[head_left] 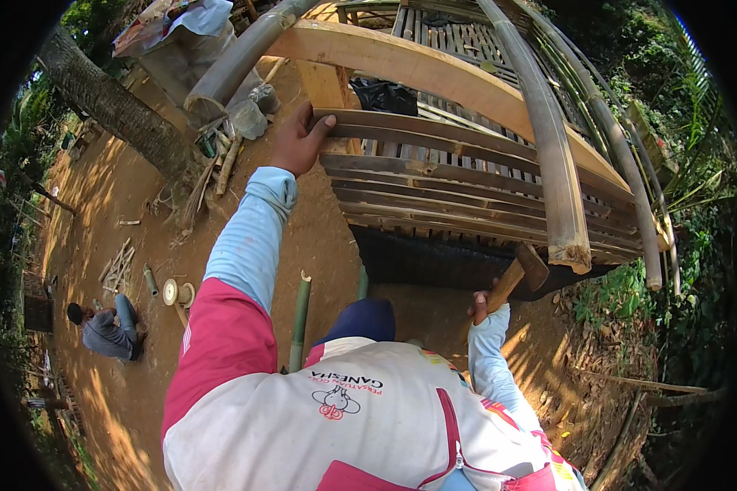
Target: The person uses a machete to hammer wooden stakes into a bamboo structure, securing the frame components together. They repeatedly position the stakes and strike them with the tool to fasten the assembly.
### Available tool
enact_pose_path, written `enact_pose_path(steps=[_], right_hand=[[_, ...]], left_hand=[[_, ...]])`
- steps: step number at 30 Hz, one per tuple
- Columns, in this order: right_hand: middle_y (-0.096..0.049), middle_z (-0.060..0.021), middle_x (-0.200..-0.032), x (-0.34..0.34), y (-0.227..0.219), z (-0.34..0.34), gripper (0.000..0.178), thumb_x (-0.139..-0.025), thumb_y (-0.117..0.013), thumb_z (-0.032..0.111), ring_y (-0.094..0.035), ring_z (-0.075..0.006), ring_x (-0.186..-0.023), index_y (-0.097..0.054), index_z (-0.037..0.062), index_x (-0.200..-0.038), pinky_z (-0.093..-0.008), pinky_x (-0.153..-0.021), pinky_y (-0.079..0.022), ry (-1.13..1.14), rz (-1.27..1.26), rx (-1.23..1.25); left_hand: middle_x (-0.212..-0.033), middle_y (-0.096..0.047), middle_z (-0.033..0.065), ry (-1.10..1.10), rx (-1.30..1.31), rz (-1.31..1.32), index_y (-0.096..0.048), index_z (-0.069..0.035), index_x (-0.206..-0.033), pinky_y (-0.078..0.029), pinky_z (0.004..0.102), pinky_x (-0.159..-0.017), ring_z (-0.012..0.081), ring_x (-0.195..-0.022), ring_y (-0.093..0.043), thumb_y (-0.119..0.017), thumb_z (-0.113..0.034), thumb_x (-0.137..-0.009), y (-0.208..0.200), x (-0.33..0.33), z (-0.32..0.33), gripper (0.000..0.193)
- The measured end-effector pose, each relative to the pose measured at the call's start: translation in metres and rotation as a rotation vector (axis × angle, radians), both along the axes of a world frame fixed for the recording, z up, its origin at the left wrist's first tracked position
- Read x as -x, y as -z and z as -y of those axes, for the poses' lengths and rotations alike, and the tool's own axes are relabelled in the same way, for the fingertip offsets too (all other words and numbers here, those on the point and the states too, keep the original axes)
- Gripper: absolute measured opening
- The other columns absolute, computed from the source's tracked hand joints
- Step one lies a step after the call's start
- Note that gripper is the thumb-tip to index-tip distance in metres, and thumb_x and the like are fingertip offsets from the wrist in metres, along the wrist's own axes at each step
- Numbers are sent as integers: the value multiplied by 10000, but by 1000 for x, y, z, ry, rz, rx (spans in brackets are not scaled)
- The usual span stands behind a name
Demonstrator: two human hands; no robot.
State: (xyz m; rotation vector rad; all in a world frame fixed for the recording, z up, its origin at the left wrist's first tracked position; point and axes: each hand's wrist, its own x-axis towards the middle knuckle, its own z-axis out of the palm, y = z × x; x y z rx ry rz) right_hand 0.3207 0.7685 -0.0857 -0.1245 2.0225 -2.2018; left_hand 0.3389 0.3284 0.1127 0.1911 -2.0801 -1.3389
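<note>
My left hand (299, 141) is closed around the left end of a bamboo slat (434, 141), with the thumb on its near side. More split slats (442, 173) lie below it in roughly parallel rows across the front of a bamboo structure. Lower right, my right hand (485, 301) grips the wooden handle (506, 280) of what looks like a hatchet, its metal head (534, 266) up beside the lowest slats. A black sheet (418, 258) hangs beneath the slats.
A thick bamboo pole (540, 123) slopes down at the right, crossing a wooden beam (418, 65). An upright green bamboo post (300, 323) stands close to me. Farther left are a tree trunk (115, 106), a spool (178, 292) and a crouching person (115, 327).
</note>
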Motion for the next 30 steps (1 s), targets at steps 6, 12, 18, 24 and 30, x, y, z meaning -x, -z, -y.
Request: enact_pose_path(steps=[6, 12, 18, 24, 30], right_hand=[[-548, 2, -885, -51, -13, 10, 487, -935, -602, 128, -526, -81, -685, -446, 113, -1396, -241, -622, -469, -227, 111, -226], [-589, -16, -923, -57, -28, 55, 335, -910, -626, 62, -563, -96, -779, -549, 99, -1234, -249, -680, -465, -221, -168, -311], [-609, -36, -936, -57, -70, 148, 169, -904, -646, 49, -573, -115, -835, -558, 75, -1046, -268, -770, -472, -195, -70, -60], [-620, -45, -1037, -60, -140, 268, 398, -890, -678, 128, -573, -120, -899, -572, 41, -1263, -278, -816, -462, 86, -296, 98], [-602, -84, -1144, -33, -171, 349, 476, -883, -663, 119, -589, -139, -944, -509, 15, -1322, -289, -843, -480, 364, -346, 146]], left_hand=[[-1170, -658, 124, -21, -1, -34, -536, 6, -1286, -452, 306, -935, 165, -1063, -606, -628, -266, -953, 8, 0, 5, 441], [-1202, -622, 119, -1, 76, 31, -524, 35, -1259, -414, 311, -975, 152, -1105, -560, -611, -192, -965, 8, 0, 15, 382], [-984, -683, 75, 81, 95, -54, -576, 32, -1152, -471, 263, -788, 93, -894, -606, -657, -184, -930, -3, 3, 15, 321], [-783, -568, -36, 145, 133, -62, -612, 16, -1112, -368, 216, -591, 28, -671, -439, -744, -210, -871, 5, 14, 35, 355], [-730, -550, -47, 269, 74, -174, -616, 5, -1021, -346, 207, -546, 33, -609, -399, -785, -207, -832, -3, 18, 41, 330]])
